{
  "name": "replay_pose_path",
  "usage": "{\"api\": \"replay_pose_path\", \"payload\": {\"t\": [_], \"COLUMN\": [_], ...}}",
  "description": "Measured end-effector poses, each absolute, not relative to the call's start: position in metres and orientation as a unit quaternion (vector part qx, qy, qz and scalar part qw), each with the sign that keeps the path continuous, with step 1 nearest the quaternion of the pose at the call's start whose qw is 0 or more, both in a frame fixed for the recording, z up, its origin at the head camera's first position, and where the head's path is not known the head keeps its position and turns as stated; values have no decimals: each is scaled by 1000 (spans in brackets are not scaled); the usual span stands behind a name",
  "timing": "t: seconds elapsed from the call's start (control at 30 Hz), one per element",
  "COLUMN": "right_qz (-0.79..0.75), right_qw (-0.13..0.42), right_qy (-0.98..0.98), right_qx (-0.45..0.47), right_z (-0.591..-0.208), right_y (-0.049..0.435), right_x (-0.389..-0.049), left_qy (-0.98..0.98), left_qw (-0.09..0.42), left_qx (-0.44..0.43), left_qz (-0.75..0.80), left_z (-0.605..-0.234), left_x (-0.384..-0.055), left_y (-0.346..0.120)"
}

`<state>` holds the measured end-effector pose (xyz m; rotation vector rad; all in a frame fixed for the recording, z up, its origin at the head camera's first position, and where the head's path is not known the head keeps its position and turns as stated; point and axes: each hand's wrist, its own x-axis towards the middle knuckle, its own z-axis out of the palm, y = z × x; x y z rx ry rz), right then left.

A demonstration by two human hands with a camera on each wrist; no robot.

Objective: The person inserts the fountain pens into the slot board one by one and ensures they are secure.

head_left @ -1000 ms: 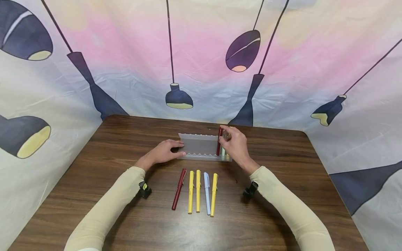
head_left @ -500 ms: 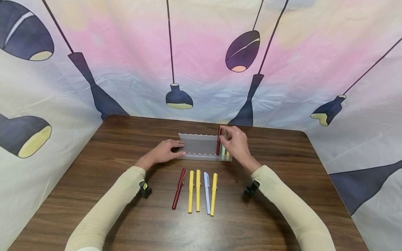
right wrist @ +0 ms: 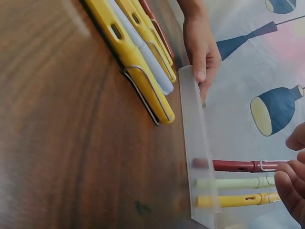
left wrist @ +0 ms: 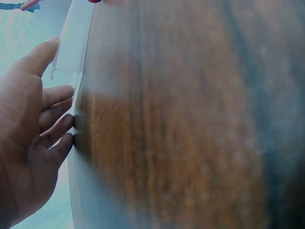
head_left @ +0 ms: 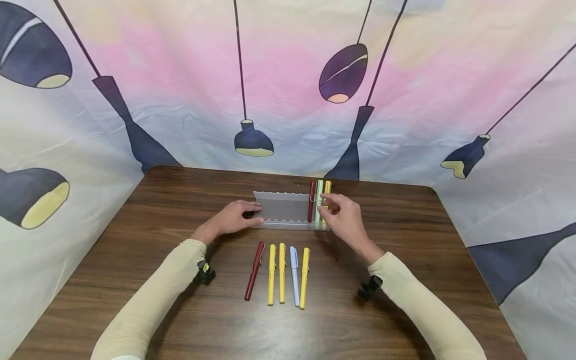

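A clear pen rack [head_left: 288,225] with scalloped edges stands near the back of the table. At its right end a dark red pen [head_left: 311,202], a pale green pen [head_left: 319,200] and a yellow pen [head_left: 328,187] stand side by side. My left hand [head_left: 236,216] rests at the rack's left end, thumb and fingers spread against it, as the left wrist view also shows. Just right of the red pen is my right hand [head_left: 345,217], in front of the green and yellow pens. Its fingers are bent loosely, and I see nothing held between them.
Nearer the front of the wooden table [head_left: 360,325] lie a dark red pen [head_left: 254,271], several yellow pens [head_left: 272,275] and a light blue pen [head_left: 294,276], roughly parallel. A printed cloth [head_left: 189,100] hangs behind the table.
My right hand has let go of the dark red pen and drawn back to the right and toward me. The red pen stays in the rack. My left hand keeps its place.
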<state>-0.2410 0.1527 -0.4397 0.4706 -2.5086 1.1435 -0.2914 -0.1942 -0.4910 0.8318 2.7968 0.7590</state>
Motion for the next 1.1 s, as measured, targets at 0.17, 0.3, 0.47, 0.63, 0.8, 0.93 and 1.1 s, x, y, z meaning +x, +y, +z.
{"api": "replay_pose_path", "payload": {"t": [0.17,0.3,0.47,0.63,0.8,0.93,1.1], "right_qz": [407,409,406,400,396,400,410], "right_qw": [166,150,114,69,29,1,-19], "right_qy": [-883,-885,-891,-900,-905,-906,-902], "right_qx": [162,163,168,160,153,141,136], "right_z": [-446,-451,-458,-464,-470,-474,-479], "right_y": [154,154,153,151,148,147,144], "right_x": [-230,-220,-209,-198,-190,-182,-176], "left_qy": [926,927,927,927,928,927,926], "left_qw": [64,66,68,70,72,72,73], "left_qx": [272,268,266,265,265,265,266], "left_qz": [253,253,256,256,253,254,256], "left_z": [-492,-492,-490,-488,-487,-487,-487], "left_x": [-291,-290,-289,-289,-288,-288,-288], "left_y": [-195,-195,-194,-193,-192,-192,-192]}}
